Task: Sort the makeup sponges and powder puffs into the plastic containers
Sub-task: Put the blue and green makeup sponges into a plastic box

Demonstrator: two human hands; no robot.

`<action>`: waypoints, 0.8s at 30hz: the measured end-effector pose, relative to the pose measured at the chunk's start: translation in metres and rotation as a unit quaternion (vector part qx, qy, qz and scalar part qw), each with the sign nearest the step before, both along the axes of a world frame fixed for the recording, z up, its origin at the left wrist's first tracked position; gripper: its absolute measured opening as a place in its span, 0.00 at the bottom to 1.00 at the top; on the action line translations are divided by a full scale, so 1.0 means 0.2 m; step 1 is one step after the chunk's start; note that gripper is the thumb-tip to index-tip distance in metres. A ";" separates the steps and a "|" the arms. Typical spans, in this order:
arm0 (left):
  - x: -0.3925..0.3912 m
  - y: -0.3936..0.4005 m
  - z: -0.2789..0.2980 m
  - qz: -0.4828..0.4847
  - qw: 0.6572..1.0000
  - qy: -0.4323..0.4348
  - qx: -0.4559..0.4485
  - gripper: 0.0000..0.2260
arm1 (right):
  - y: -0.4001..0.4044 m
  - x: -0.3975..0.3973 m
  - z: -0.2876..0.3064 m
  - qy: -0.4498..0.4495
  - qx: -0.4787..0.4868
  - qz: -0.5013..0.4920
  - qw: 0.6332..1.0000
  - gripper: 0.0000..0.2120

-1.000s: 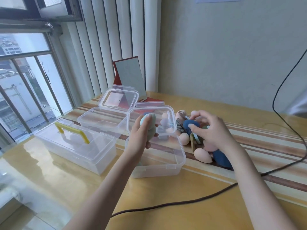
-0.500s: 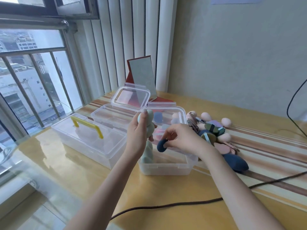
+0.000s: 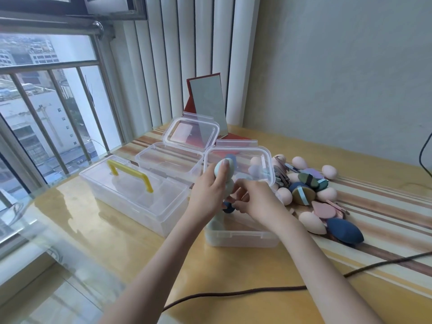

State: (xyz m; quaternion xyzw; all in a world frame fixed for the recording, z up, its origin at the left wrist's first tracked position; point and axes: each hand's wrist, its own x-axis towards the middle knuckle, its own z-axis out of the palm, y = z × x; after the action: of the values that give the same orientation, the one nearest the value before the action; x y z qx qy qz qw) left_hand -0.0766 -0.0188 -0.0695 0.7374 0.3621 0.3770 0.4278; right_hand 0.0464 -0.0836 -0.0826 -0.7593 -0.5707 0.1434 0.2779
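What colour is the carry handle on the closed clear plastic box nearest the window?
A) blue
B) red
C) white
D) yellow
D: the handle arching over the lid of the closed clear plastic box on the window side is bright yellow.

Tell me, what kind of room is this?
Probably a room in a high-up flat, used as a makeup corner. A barred window looks out on city buildings far below, a small standing mirror sits on the wooden table, and makeup sponges lie heaped beside clear plastic containers.
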 end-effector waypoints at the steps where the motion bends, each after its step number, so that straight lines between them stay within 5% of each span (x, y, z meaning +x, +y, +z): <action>1: 0.00 0.00 0.00 0.005 0.999 0.024 0.020 0.20 | 0.00 0.00 0.00 0.024 0.012 -0.006 1.000 0.11; 5: 0.02 0.00 -0.02 0.020 0.987 0.122 0.099 0.16 | -0.02 0.03 0.02 0.108 0.043 -0.024 0.993 0.13; 12: 0.03 0.01 -0.03 0.017 0.983 0.140 0.114 0.14 | -0.03 0.02 0.05 0.246 0.099 -0.018 0.964 0.05; 18: 0.01 -0.01 -0.02 -0.011 0.980 0.123 0.153 0.17 | -0.06 0.03 0.12 0.458 0.084 0.036 0.884 0.13; 24: 0.00 0.01 -0.03 -0.047 0.972 0.145 0.179 0.20 | -0.06 0.05 0.11 0.431 0.116 -0.005 0.895 0.04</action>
State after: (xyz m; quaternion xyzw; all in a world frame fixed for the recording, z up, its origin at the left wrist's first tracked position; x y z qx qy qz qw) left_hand -0.0769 -0.0163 -0.0755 0.8648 0.3122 0.3043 0.2491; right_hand 0.0573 -0.0959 -0.0603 -0.5880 -0.4042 0.3876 0.5836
